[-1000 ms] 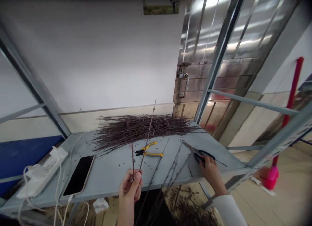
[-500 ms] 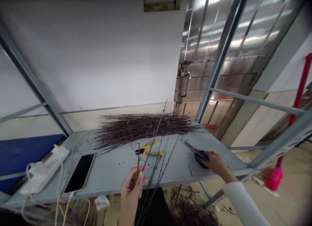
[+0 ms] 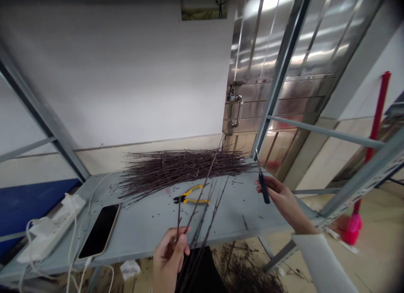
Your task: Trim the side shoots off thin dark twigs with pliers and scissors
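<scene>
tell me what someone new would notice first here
Probably the big heap of dark twigs along the back of the grey shelf, with the yellow-handled cutters lying just in front of it. Next come the hands: the left hand grips thin twigs at the front edge, and the right hand holds dark-handled scissors over the shelf's right side.

The right hand (image 3: 279, 194) now holds the scissors (image 3: 264, 190) up off the grey shelf (image 3: 142, 225), turned edge-on and pointing nearly to 12 o'clock rather than about 10. In the left hand (image 3: 172, 249), the long twig (image 3: 206, 179) leans further over, toward 1 o'clock.
</scene>
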A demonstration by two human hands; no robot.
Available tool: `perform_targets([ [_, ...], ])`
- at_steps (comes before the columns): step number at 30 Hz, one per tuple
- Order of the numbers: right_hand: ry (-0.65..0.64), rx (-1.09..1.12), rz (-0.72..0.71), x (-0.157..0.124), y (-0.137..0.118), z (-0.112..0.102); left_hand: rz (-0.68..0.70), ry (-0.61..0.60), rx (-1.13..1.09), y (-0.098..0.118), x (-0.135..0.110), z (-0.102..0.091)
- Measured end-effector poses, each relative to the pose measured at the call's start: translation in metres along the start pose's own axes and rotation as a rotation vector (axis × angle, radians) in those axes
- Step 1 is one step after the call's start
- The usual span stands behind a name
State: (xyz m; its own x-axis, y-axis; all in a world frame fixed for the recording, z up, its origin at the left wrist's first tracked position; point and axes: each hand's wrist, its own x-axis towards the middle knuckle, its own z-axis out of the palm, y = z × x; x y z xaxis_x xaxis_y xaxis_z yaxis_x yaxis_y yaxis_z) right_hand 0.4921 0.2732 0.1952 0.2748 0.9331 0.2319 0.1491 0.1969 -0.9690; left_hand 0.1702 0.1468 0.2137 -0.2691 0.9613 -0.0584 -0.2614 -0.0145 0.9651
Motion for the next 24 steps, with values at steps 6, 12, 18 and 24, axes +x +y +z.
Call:
perform_targets([
  [6,-0.091,0.026,-0.24,-0.006,-0.061,0.029,0.029,0.03,0.012,-0.003,-0.004,-0.005],
  [12,-0.096,0.11,-0.5,-0.023,-0.09,0.045,0.012,0.036,0.019,-0.004,-0.007,-0.009],
  [18,-0.295,-0.15,-0.459,-0.048,-0.121,0.044,0.074,0.133,0.04,-0.006,-0.006,-0.011],
  [24,-0.565,-0.445,-0.337,-0.061,-0.138,0.04,0.175,0.209,0.052,-0.009,-0.005,-0.009],
])
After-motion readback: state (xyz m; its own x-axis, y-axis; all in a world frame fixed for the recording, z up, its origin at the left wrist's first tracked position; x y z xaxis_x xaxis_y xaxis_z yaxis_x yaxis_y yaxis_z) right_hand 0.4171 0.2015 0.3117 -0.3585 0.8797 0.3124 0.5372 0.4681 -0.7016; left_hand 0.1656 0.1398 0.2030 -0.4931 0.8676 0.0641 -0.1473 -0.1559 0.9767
